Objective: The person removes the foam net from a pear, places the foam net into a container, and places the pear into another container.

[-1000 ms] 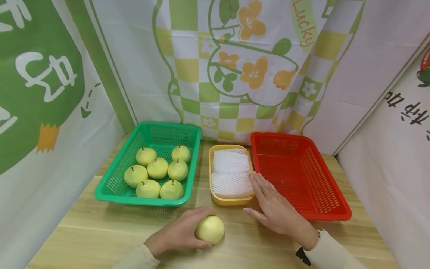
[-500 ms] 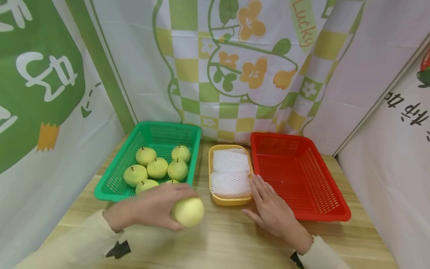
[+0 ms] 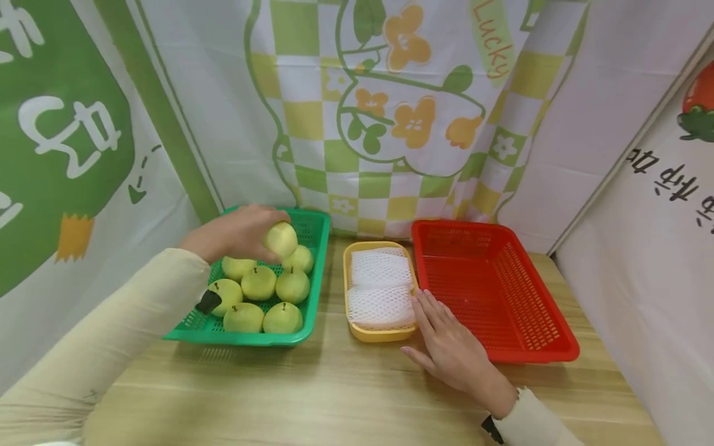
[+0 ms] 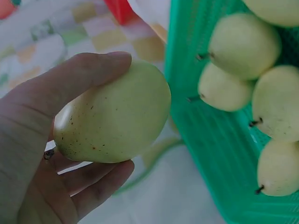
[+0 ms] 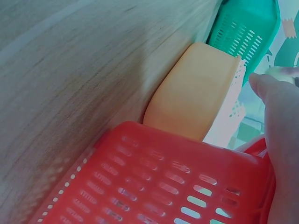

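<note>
My left hand (image 3: 242,232) grips a pale yellow-green pear (image 4: 117,116), thumb on one side and fingers on the other. In the head view it is over the far part of the green basket (image 3: 319,272), where several more pears (image 3: 259,284) lie with stems up. My right hand (image 3: 452,347) has its fingers straight, their tips at the right edge of a small yellow bin (image 3: 382,335) beside the red basket. White foam net sleeves (image 3: 382,288) fill that bin. The left hand and forearm hide part of the green basket's left side.
On the right stands a red perforated basket (image 3: 474,291). All containers sit on a wooden table (image 3: 334,396). A checkered, flower-printed cloth (image 3: 346,148) hangs behind them, and white printed sheets enclose both sides.
My left hand has carried the pear from the table's front middle, leftward and away, to above the green basket. The right hand has stayed nearly still; the head view has shifted slightly.
</note>
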Demonstrator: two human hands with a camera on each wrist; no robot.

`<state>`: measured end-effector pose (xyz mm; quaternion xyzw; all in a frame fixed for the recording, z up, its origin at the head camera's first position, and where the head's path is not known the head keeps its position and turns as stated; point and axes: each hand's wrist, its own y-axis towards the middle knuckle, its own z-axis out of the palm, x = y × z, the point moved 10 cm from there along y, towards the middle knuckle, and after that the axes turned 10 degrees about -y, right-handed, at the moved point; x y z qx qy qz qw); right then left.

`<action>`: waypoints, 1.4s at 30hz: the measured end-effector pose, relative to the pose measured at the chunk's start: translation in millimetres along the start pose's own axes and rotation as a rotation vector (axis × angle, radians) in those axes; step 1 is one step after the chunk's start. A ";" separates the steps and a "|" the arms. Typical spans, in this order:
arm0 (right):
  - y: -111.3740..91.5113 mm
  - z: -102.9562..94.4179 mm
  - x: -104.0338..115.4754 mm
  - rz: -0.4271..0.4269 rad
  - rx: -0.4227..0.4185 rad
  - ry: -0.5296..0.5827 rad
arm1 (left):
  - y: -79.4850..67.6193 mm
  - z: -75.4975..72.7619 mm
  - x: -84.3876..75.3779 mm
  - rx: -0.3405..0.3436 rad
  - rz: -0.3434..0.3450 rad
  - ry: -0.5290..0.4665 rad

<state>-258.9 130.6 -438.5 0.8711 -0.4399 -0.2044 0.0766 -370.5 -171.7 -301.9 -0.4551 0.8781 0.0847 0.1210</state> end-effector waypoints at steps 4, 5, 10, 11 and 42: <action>3.2 0.1 1.4 -0.012 -0.017 -0.012 | 17.0 12.0 42.1 0.008 -0.088 -0.025; 4.1 0.1 1.6 -0.014 -0.020 -0.015 | 20.3 15.9 52.4 0.013 -0.117 -0.030; 9.7 3.6 4.5 -0.022 -0.004 -0.015 | 27.2 41.4 104.2 0.078 -0.297 -0.065; 10.4 4.3 5.3 -0.023 0.002 -0.014 | 27.1 47.2 112.7 0.093 -0.332 -0.076; 13.4 3.3 10.3 -0.028 0.006 0.022 | 5.0 66.4 106.2 0.111 -0.401 -0.024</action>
